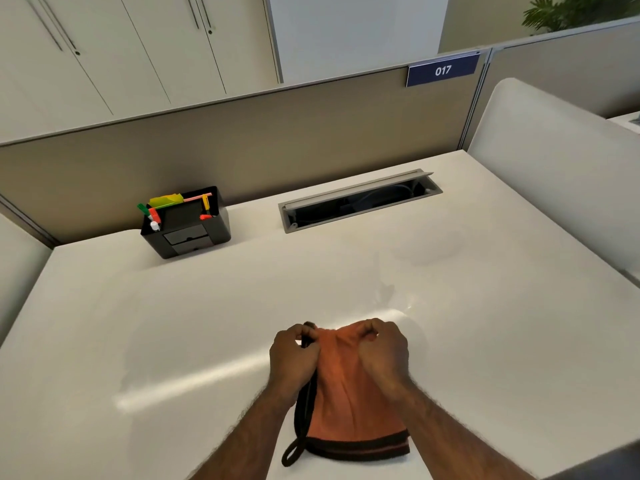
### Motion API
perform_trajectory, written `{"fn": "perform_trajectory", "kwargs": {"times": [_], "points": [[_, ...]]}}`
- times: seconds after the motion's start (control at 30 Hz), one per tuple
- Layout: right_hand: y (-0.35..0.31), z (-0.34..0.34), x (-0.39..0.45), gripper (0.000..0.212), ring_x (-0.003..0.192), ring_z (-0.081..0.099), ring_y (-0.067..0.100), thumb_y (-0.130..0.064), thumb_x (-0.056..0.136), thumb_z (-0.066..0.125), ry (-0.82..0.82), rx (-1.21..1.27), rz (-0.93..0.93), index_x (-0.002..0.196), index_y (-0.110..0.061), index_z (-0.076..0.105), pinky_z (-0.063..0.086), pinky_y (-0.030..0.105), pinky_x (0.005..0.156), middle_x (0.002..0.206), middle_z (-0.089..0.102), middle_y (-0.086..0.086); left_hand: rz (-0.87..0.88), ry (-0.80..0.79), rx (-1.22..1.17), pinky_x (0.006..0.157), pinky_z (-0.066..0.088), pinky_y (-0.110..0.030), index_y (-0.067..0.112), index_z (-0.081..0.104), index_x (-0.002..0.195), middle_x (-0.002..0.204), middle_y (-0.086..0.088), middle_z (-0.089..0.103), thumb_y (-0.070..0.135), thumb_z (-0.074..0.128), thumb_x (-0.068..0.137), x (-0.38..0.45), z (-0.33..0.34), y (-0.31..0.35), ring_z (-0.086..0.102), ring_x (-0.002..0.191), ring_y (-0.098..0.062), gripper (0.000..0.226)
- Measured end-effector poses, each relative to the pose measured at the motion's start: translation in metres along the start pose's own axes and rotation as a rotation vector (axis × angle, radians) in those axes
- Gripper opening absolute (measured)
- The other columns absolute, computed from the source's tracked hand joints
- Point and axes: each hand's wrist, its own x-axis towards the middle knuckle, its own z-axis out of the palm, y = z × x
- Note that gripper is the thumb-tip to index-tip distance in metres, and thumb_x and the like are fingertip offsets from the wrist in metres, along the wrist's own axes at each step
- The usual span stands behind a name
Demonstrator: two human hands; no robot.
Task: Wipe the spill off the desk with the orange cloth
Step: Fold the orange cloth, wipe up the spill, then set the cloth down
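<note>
Bench surface was recorded as off-white and glossy, with a long streak of reflected light running across its near half. Faint wet-looking smears were noted on the far right part, just in front of the cable tray, a grey-framed slot with its lid raised and dark cables visible inside. A black desk organiser was seen at the back left, against the partition, holding coloured markers and yellow-green notes.

The orange cloth was found at the near centre of the bench, lying bunched, with a dark trim along its near edge and a dark hanging loop trailing at its near left corner. Its far edge was pinched up by both hands. The left hand was closed in a fist on the far left corner, and the right hand was closed likewise on the far right corner, fingers curled under. Both forearms were bare.

A beige fabric partition was observed behind the bench, bearing a blue plate marked 017. Pale cabinets with slim handles stood beyond it, and a plant was seen at the upper right. A white curved divider closed the right side.
</note>
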Motion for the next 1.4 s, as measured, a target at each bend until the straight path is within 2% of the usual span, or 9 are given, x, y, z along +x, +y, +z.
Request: {"fn": "perform_trajectory", "kwargs": {"times": [0.2, 0.3, 0.5, 0.67, 0.83, 0.93, 1.13, 1.27, 1.4], "points": [[-0.023, -0.026, 0.027, 0.033, 0.083, 0.053, 0.01, 0.005, 0.076, 0.053, 0.232, 0.064, -0.123, 0.068, -0.024, 0.065, 0.031, -0.002, 0.067, 0.094, 0.055, -0.003, 0.13, -0.038, 0.042, 0.096, 0.051, -0.029, 0.036, 0.075, 0.084, 0.107, 0.011, 0.071, 0.019, 0.062, 0.084, 0.013, 0.021, 0.051, 0.063, 0.099, -0.008, 0.021], [-0.03, -0.052, 0.058, 0.026, 0.093, 0.058, 0.023, 0.007, 0.072, 0.053, 0.381, 0.088, -0.102, 0.065, -0.012, 0.069, 0.029, 0.006, 0.076, 0.103, 0.058, 0.009, 0.186, -0.063, -0.039, 0.1, 0.051, -0.032, 0.033, 0.076, 0.09, 0.112, 0.006, 0.071, 0.017, 0.061, 0.087, 0.023, 0.033, 0.081, 0.064, 0.103, -0.011, 0.023], [-0.046, -0.121, 0.129, 0.029, 0.095, 0.064, 0.03, 0.003, 0.074, 0.052, 0.534, 0.064, -0.055, 0.078, -0.015, 0.074, 0.037, 0.023, 0.081, 0.098, 0.072, 0.01, 0.377, -0.203, -0.03, 0.104, 0.048, -0.037, 0.031, 0.069, 0.113, 0.133, 0.003, 0.058, 0.012, 0.053, 0.09, 0.04, 0.07, 0.142, 0.056, 0.119, -0.017, 0.034], [-0.058, -0.163, 0.177, 0.031, 0.097, 0.064, 0.032, 0.003, 0.073, 0.051, 0.645, 0.015, -0.062, 0.083, -0.013, 0.075, 0.041, 0.025, 0.082, 0.101, 0.072, 0.012, 0.344, -0.384, -0.173, 0.094, 0.055, -0.039, 0.031, 0.068, 0.113, 0.123, -0.006, 0.064, 0.013, 0.056, 0.089, 0.057, 0.104, 0.179, 0.066, 0.107, -0.022, 0.032], [-0.057, -0.172, 0.236, 0.026, 0.095, 0.066, 0.027, 0.002, 0.079, 0.057, 0.551, -0.044, -0.027, 0.086, -0.014, 0.075, 0.04, 0.023, 0.084, 0.1, 0.074, 0.007, 0.182, -0.517, -0.295, 0.093, 0.055, -0.039, 0.011, 0.064, 0.121, 0.122, -0.01, 0.061, 0.007, 0.057, 0.091, 0.105, 0.126, 0.201, 0.065, 0.109, -0.028, 0.031], [-0.052, -0.159, 0.275, 0.025, 0.104, 0.064, 0.032, -0.003, 0.08, 0.059, 0.414, -0.143, 0.004, 0.093, -0.017, 0.074, 0.047, 0.036, 0.095, 0.109, 0.072, 0.008, 0.109, -0.502, -0.294, 0.099, 0.051, -0.045, 0.006, 0.061, 0.124, 0.125, -0.016, 0.061, 0.003, 0.056, 0.09, 0.141, 0.14, 0.203, 0.061, 0.114, -0.031, 0.034], [-0.047, -0.124, 0.325, 0.027, 0.116, 0.056, 0.033, -0.011, 0.085, 0.059, 0.223, -0.169, 0.025, 0.108, -0.021, 0.07, 0.046, 0.04, 0.099, 0.125, 0.064, 0.01, 0.081, -0.428, -0.207, 0.084, 0.051, -0.027, 0.008, 0.06, 0.126, 0.12, -0.009, 0.064, 0.006, 0.054, 0.089, 0.208, 0.159, 0.195, 0.062, 0.1, -0.018, 0.038], [-0.038, -0.108, 0.351, 0.036, 0.12, 0.055, 0.031, -0.006, 0.087, 0.057, 0.142, -0.202, -0.019, 0.121, -0.014, 0.064, 0.041, 0.036, 0.104, 0.13, 0.061, 0.01, 0.125, -0.429, -0.041, 0.082, 0.056, -0.03, 0.013, 0.062, 0.126, 0.12, -0.005, 0.066, 0.009, 0.056, 0.085, 0.24, 0.167, 0.184, 0.064, 0.101, -0.019, 0.042], [-0.025, -0.09, 0.365, 0.042, 0.124, 0.052, 0.035, -0.018, 0.092, 0.053, 0.107, -0.271, 0.007, 0.134, -0.009, 0.051, 0.04, 0.038, 0.105, 0.135, 0.057, 0.015, 0.336, -0.463, 0.425, 0.107, 0.042, -0.047, 0.015, 0.052, 0.134, 0.14, -0.017, 0.048, 0.031, 0.061, 0.082, 0.253, 0.173, 0.164, 0.048, 0.127, -0.035, 0.055]]}}
